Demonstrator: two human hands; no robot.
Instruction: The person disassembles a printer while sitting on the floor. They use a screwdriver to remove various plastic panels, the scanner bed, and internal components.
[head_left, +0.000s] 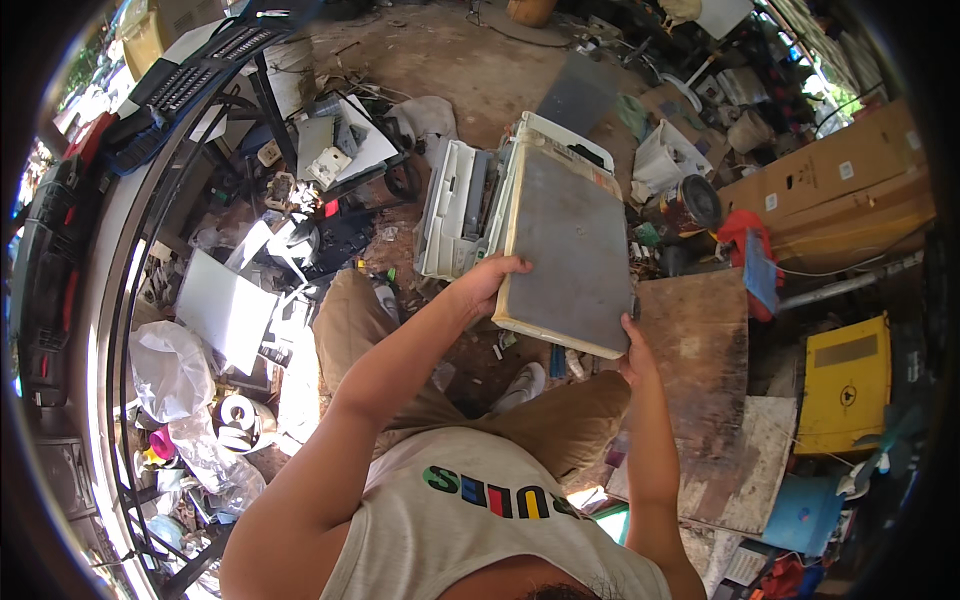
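A flat, box-like grey panel (572, 240) with yellowed cream edges is held up in front of me, tilted, like the scanner part of an old printer. My left hand (487, 283) grips its left edge near the lower corner, thumb over the top face. My right hand (637, 352) is closed on the lower right corner, its other fingers mostly hidden below. Just beyond the panel lies an off-white printer casing (452, 215), its dark slotted inside facing up. A pale plastic frame (568, 135) shows behind the panel's far end.
A worn wooden board (695, 340) lies to my right, near a yellow case (846, 385) and long cardboard boxes (830, 200). A white bin (670, 155) stands beyond. On my left are a metal rack (130, 330), a white sheet (225, 308) and scattered scrap.
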